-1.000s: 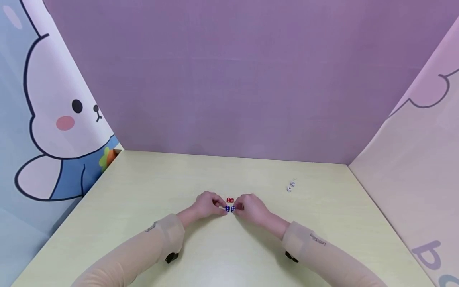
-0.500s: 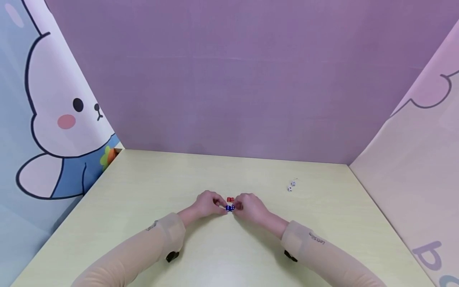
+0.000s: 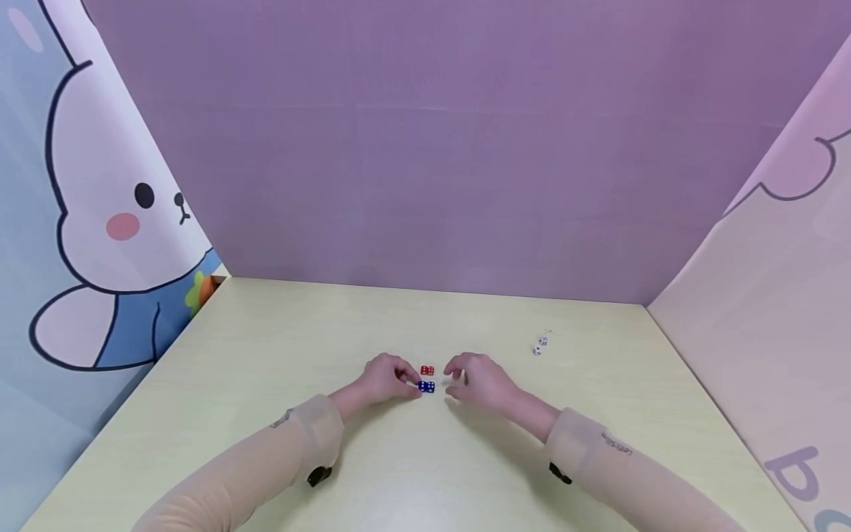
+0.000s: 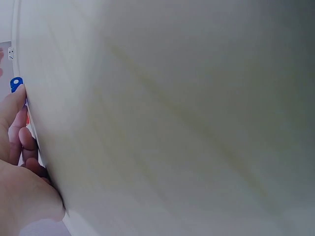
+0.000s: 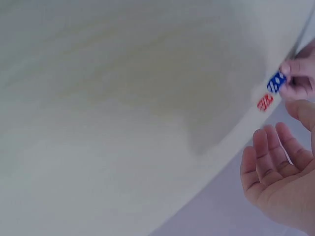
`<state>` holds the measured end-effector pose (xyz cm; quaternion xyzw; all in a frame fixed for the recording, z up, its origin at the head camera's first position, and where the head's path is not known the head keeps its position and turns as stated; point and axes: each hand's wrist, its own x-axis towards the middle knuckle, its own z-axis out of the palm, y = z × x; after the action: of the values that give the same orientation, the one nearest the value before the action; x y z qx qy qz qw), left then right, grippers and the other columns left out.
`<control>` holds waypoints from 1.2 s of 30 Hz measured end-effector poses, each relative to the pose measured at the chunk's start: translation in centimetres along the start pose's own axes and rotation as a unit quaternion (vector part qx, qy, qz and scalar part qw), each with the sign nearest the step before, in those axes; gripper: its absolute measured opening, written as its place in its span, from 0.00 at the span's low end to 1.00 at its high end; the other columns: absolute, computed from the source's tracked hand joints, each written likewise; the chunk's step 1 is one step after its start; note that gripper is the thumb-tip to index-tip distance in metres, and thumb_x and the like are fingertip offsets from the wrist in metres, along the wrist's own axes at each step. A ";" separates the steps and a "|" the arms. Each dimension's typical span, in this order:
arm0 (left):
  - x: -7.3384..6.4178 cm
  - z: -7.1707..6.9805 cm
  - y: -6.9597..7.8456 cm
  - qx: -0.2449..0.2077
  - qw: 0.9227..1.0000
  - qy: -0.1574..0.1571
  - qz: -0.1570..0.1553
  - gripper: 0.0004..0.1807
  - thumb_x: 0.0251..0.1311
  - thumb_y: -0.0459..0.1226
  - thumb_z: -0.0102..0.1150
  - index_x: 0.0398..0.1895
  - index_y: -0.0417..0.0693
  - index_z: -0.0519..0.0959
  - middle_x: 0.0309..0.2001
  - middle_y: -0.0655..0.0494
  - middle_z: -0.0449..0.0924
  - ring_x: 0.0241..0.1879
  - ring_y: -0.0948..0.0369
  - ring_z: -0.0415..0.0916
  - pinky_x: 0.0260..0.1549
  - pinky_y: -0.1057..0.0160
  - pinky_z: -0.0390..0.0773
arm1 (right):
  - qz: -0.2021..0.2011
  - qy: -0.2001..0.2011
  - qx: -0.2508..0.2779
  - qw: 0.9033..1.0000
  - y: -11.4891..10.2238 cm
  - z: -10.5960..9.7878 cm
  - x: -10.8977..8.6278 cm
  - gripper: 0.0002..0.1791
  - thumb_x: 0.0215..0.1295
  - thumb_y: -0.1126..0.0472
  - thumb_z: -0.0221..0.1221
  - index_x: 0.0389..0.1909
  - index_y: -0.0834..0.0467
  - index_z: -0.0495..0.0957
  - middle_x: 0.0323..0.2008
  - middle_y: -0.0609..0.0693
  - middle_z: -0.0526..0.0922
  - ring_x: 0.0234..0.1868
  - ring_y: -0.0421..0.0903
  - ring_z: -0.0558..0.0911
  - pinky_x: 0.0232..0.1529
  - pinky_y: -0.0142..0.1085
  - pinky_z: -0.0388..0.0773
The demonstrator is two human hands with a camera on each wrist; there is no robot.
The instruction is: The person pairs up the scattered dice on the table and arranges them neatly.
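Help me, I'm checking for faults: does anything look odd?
Slightly: red dice and blue dice pair neatly, but the white dice sit diagonally, off to the right. A thin mark behind them is too small to identify.

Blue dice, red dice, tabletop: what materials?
Blue dice: probably plastic, going by saturated solid colour and white pips; gloss unclear.
Red dice: likely plastic too, same signs, same doubt.
Tabletop: pale wood or wood-look laminate, from faint grain streaks; soft bright patch suggests satin finish.
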<state>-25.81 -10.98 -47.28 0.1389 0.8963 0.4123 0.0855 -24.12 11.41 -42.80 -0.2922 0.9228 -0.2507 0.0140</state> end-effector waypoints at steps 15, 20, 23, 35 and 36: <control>0.0 0.1 0.2 -0.016 1.000 -0.003 -0.010 0.10 0.42 0.41 0.75 0.29 0.54 0.84 0.24 0.60 0.75 0.27 0.63 0.68 0.33 0.63 0.65 | 0.017 0.064 -0.007 0.998 5.8 -5.8 -1.4 0.14 0.52 0.63 0.67 0.41 0.61 0.81 0.35 0.55 0.83 0.28 0.41 0.74 0.32 0.32 0.72; 0.0 0.1 0.3 -0.017 1.000 -0.002 -0.014 0.10 0.42 0.41 0.75 0.29 0.54 0.84 0.24 0.60 0.74 0.27 0.62 0.68 0.34 0.62 0.65 | 0.031 0.080 -0.011 0.996 8.2 -6.7 -2.0 0.15 0.53 0.65 0.66 0.42 0.64 0.80 0.38 0.58 0.83 0.33 0.48 0.77 0.36 0.37 0.73; -0.1 0.1 0.3 -0.017 1.000 -0.003 -0.016 0.10 0.42 0.41 0.75 0.28 0.55 0.84 0.24 0.61 0.74 0.27 0.63 0.68 0.34 0.62 0.65 | 0.053 0.084 -0.010 0.995 9.6 -6.8 -2.4 0.15 0.54 0.65 0.65 0.44 0.65 0.80 0.40 0.58 0.83 0.36 0.52 0.78 0.38 0.39 0.73; 0.0 0.1 0.3 -0.020 1.000 -0.004 -0.016 0.10 0.42 0.41 0.75 0.29 0.54 0.85 0.24 0.60 0.74 0.27 0.62 0.68 0.34 0.63 0.66 | 0.117 0.095 -0.015 0.988 13.8 -6.8 -3.2 0.14 0.57 0.67 0.62 0.45 0.65 0.80 0.40 0.60 0.81 0.37 0.51 0.76 0.36 0.40 0.72; 0.0 0.1 0.3 -0.019 1.000 -0.004 -0.015 0.10 0.42 0.41 0.75 0.29 0.54 0.85 0.24 0.60 0.74 0.27 0.62 0.68 0.34 0.63 0.66 | 0.125 0.094 -0.012 0.988 14.0 -6.8 -3.3 0.14 0.57 0.68 0.61 0.45 0.65 0.80 0.41 0.60 0.81 0.37 0.51 0.76 0.36 0.40 0.72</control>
<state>-25.74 -10.71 -47.07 0.1257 0.8899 0.4273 0.0981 -30.07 26.15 -43.85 -0.1499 0.9522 -0.2623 -0.0452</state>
